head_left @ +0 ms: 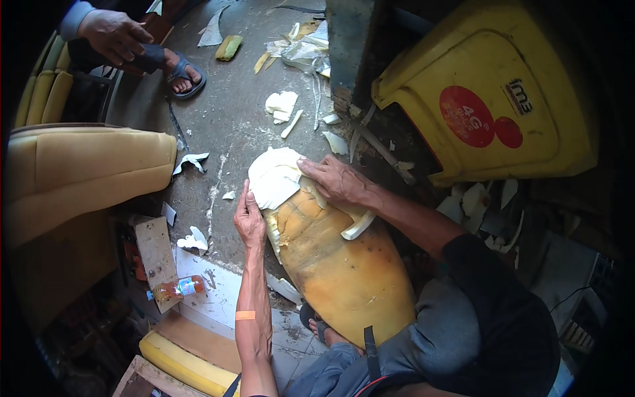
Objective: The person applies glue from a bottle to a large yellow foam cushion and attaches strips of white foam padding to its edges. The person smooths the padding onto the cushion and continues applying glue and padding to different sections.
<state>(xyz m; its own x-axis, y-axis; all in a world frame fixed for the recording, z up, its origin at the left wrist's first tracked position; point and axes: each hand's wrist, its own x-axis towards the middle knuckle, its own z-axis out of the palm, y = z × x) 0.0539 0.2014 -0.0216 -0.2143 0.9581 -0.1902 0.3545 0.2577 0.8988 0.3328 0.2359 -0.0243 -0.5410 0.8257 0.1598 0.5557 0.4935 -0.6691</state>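
A long yellow-orange foam seat cushion (344, 264) leans from my lap toward the floor, its surface stained and creased. Over its far end lies a pale white foam piece (274, 177), curved around the tip. My left hand (250, 218) grips the left edge of that piece, fingers pointing away from me. On the opposite edge, my right hand (335, 180) is closed with the thumb side on top; some of its fingers are hidden. A cut foam strip (358, 225) sticks out from the cushion's right side, below my right wrist.
White foam scraps (282, 104) litter the grey floor (245, 79). A yellow plastic panel (423, 86) stands at right, beside a metal post (350, 46). Tan seat cushions (86, 178) and a drink bottle (178, 287) are at left. Another person's hand (116, 34) and sandalled foot (185, 74) appear far left.
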